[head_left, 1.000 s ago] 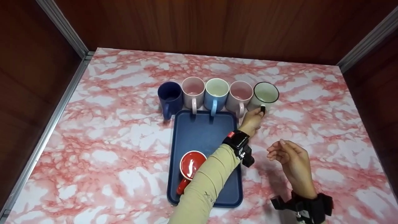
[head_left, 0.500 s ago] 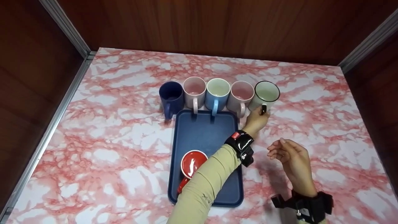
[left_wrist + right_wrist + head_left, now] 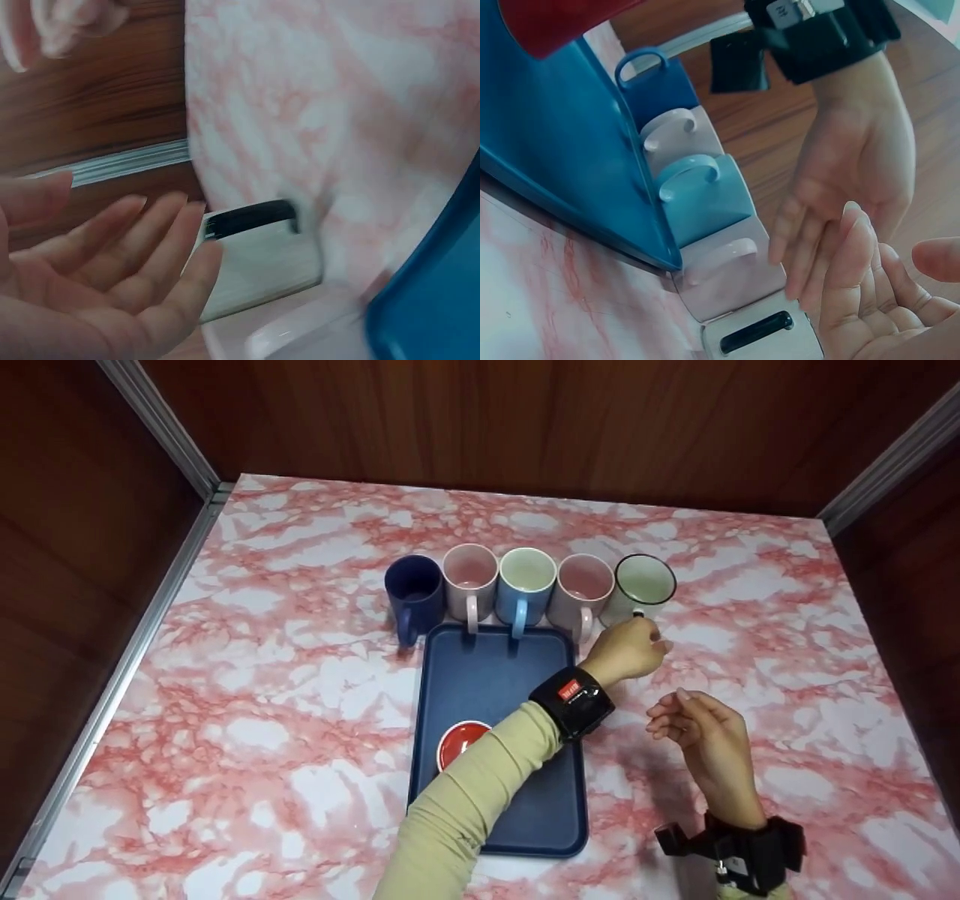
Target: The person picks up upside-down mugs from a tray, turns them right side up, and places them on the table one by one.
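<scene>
At the right end of a row of mugs stands a white mug [image 3: 628, 613] with a black rim and black handle [image 3: 251, 218]. My left hand [image 3: 626, 649] hovers just in front of it, its fingers spread and apart from the handle in the left wrist view. Loosely bent and holding nothing, my right hand [image 3: 709, 735] hangs above the table to the right of the tray. In line to the left are a pink mug [image 3: 576, 616], a light blue mug [image 3: 517, 610], another pink mug [image 3: 466, 604] and a navy mug [image 3: 416, 611].
A dark blue tray [image 3: 487, 667] lies in front of the row. On it stands a red mug [image 3: 454, 744], partly hidden by my left sleeve [image 3: 465, 810]. Brown wood panels [image 3: 510, 427] enclose the back and sides of the marbled table [image 3: 247, 660].
My left hand has let go of the black handle and turned, shifting slightly right and toward me. The mug has stayed nearly in place. My right hand has barely moved.
</scene>
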{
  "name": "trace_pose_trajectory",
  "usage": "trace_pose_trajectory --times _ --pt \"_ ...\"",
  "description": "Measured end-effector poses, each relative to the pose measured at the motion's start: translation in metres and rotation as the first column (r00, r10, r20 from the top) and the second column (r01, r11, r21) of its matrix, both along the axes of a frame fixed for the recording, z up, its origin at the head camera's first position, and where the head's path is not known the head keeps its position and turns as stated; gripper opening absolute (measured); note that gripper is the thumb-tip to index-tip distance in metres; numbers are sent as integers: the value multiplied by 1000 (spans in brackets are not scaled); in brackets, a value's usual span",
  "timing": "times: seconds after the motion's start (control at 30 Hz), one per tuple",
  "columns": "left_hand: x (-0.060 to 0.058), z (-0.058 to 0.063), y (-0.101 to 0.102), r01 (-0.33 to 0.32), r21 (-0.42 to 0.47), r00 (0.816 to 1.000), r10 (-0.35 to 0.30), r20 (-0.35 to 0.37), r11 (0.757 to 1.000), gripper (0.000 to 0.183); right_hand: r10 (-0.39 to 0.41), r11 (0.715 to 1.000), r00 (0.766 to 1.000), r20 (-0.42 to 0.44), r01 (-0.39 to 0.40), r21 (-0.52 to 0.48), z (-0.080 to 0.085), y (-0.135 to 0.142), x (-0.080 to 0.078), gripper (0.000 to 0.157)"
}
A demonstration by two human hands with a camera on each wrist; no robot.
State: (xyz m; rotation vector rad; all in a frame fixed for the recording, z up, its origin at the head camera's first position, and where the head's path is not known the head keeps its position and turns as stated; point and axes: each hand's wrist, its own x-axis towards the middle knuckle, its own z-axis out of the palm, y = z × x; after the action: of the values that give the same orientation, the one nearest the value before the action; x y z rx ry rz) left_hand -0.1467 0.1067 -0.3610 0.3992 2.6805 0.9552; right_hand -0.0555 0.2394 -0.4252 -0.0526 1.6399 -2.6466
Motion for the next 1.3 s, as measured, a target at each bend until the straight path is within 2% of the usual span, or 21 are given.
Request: trace_pose_trajectory --times 0.17,0.2,0.3,0.37,0.4,0.43,0.47,0.53,0.6,0.67,0.7,0.8,0.93,1.07,1.1,1.3 --pt "10 14 -5 125 -70 991 -127 -30 990 29 -8 999 999 -34 9 41 -3 3 -3 19" --pt "12 17 -6 152 -88 987 -156 -38 984 28 -9 998 999 -43 12 69 6 0 -1 20" --pt "20 23 -11 224 -145 970 -235 -63 964 24 19 997 997 -78 -13 78 2 3 -4 24" --pt "25 27 -17 255 -179 961 -269 -63 950 22 37 996 994 -101 -28 87 -1 5 -6 27" --pt "28 28 -19 264 -192 957 -281 -66 945 20 67 996 990 -123 -59 66 -7 9 -8 25" --pt "31 30 -23 270 -202 954 -289 -74 941 19 50 994 992 -112 -38 106 -3 5 -7 27" --pt "34 31 -26 274 -210 951 -297 -86 938 18 74 994 989 -129 -63 88 -8 8 -10 25" --pt "40 33 -34 280 -223 945 -309 -108 934 17 70 985 989 -128 -48 166 -6 7 -10 26" --pt "45 35 -41 289 -229 935 -325 -142 930 19 63 965 991 -118 -30 260 -3 5 -10 28" --pt "51 37 -49 296 -240 926 -340 -167 925 22 26 919 996 -83 9 393 6 -2 -7 32" --pt "53 39 -53 298 -246 923 -345 -173 922 25 0 883 998 -61 29 468 13 -6 -5 35" --pt "59 44 -64 295 -255 918 -347 -191 921 28 -10 832 999 -43 32 554 17 -11 -4 31" --pt "65 50 -82 272 -224 916 -323 -239 936 28 14 764 997 -76 38 644 17 -15 -4 22" --pt "72 52 -104 235 -147 917 -269 -294 961 34 40 718 993 -109 47 695 15 -18 -4 19" --pt "74 52 -110 225 -128 917 -255 -308 966 35 44 713 993 -110 46 699 14 -19 -3 18" --pt "91 42 -143 143 -21 924 -141 -356 989 38 67 670 987 -145 63 740 11 -23 -3 16"
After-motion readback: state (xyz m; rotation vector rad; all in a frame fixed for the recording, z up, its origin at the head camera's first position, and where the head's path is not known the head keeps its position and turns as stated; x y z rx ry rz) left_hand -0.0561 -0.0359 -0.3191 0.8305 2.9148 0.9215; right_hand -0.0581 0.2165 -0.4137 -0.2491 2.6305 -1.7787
